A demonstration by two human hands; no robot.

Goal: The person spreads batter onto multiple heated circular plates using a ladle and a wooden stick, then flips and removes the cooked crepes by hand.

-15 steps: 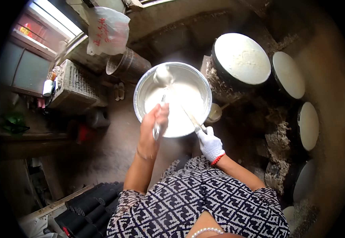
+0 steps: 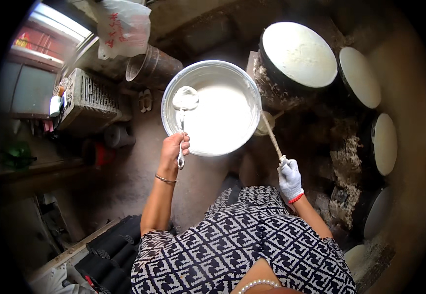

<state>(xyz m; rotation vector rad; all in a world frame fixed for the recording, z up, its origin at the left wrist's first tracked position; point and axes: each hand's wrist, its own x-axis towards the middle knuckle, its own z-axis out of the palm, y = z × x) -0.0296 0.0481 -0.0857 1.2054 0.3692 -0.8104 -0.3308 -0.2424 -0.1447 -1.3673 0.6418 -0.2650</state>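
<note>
l. hand (image 2: 175, 147), bare: shifted vs. half a sec. ago; the ladle (image 2: 182, 117) is now toward the l. side of the bucket (image 2: 166, 122). r. hand (image 2: 290, 179), white glove: moved out to the r. — the stick (image 2: 273, 137) no longer reaches over the white liquid (image 2: 230, 115); its tip is at the r. rim. effect on the work, as judged: stick clear of the liquid, ladle alone over it.

l. grip: fingers curled closed round the ladle handle, no gap visible; ladle bowl coated white. r. grip: gloved fingers closed round the stick's near end; exact finger pos. unclear due to glove. tip-to-rim contact: can't tell.

bucket pos.: ahead of the body, betw. & beyond the hands, liquid inside. pale scoop (image 2: 264, 126): just outside the r. rim, partly hidden.

farther: metal drum (image 2: 156, 66) & slippers (image 2: 145, 101) ahead-l.; big round pan (image 2: 299, 54), white top, ahead-r. — more pans along the r. side.
</note>
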